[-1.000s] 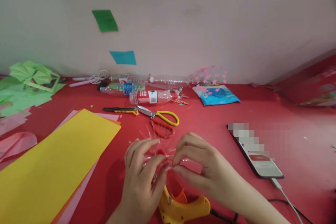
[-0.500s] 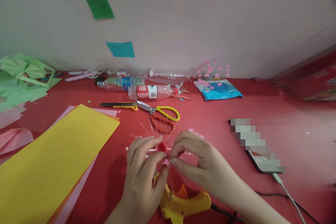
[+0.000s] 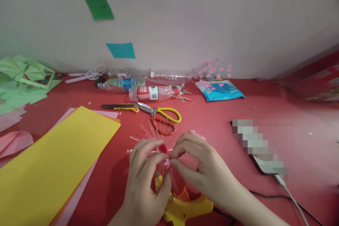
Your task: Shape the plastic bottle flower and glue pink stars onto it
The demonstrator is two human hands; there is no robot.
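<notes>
My right hand point(image 3: 203, 166) pinches one edge of a small pink paper star point(image 3: 167, 162) between thumb and fingertips. My left hand point(image 3: 147, 176) is curved beside it, its index fingertip close to the star and its thumb apart below. Under both hands lies a clear plastic bottle top cut into fanned strips point(image 3: 143, 137), with a red cap point(image 3: 162, 148) at its middle. A yellow glue gun point(image 3: 188, 209) with an orange trigger lies beneath my wrists, partly hidden by my left hand. More pink stars point(image 3: 198, 135) rest just beyond my right knuckles.
Scissors point(image 3: 169, 114) and a utility knife point(image 3: 120, 106) lie ahead. Yellow paper point(image 3: 60, 162) is stacked at left. Behind are plastic bottles point(image 3: 148, 93) and a blue packet point(image 3: 222, 91). At right are a phone point(image 3: 265, 165) and cables point(image 3: 293, 200).
My left thumb has moved away from the star and down, widening the gap to the index finger. My right hand keeps its pinch on the star.
</notes>
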